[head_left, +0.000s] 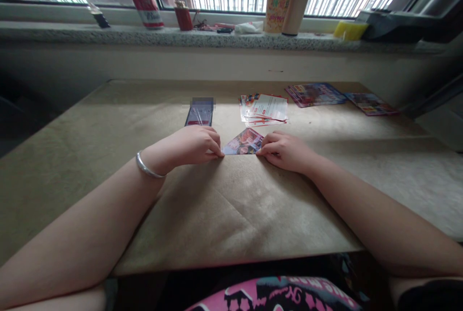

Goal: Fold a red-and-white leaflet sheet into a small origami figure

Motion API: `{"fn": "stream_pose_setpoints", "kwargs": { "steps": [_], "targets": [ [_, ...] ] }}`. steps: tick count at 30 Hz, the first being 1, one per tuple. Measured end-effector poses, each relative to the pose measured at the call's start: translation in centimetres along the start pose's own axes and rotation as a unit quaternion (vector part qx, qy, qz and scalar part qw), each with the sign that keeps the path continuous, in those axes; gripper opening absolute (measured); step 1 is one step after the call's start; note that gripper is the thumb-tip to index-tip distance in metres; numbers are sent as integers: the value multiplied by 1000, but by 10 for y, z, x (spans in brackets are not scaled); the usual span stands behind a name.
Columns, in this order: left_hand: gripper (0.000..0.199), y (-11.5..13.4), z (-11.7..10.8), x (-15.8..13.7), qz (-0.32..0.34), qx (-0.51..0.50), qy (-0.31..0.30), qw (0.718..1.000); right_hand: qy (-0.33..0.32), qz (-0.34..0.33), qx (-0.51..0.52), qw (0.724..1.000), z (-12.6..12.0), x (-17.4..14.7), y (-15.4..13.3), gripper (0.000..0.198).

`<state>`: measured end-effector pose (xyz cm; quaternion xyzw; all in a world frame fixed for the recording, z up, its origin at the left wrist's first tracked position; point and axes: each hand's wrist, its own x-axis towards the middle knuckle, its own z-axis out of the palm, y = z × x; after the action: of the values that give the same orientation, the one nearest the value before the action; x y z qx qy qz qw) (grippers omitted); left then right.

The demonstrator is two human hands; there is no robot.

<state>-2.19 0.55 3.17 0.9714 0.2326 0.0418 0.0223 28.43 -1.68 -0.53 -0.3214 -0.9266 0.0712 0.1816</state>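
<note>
A colourful printed paper lies on the table between my hands, with a straight near edge and slanted sides rising to a point, like a folded sheet. My left hand, with a silver bangle at the wrist, pinches its left corner. At the right end of the same edge, the fingers of my right hand are closed on the paper. Just beyond my left hand lies a dark phone-like rectangle, partly blurred out. Behind the paper is a loose pile of white and red printed cards.
Two stacks of colourful printed sheets, a nearer-centre stack and a right stack, lie at the back right of the table. On the windowsill stand a red can, a red container and a patterned cup.
</note>
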Motion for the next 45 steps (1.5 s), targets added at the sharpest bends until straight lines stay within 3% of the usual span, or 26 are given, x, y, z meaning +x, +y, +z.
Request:
{"fn": "stream_pose_setpoints", "kwargs": {
  "steps": [5,15,26,35,40,45],
  "targets": [
    [18,-2,-4,-4,-7,-24,7,1000,0,1,7,1000,0,0,0,22],
    [23,-3,-9,-12,-69,13,-65,995,-2,-10,-4,1000,-2,0,-1,23],
    [25,-7,-9,-16,-105,-1,-76,992,9,-20,-12,1000,-1,-1,-1,23],
    [15,17,-10,-9,-136,89,-18,987,22,-44,-55,997,-2,3,-5,20],
    [24,33,9,12,-40,88,61,993,26,-45,-78,996,3,7,-8,23],
    [33,37,29,23,-22,84,84,993,36,-54,-92,994,12,11,-10,33]
  ]
}}
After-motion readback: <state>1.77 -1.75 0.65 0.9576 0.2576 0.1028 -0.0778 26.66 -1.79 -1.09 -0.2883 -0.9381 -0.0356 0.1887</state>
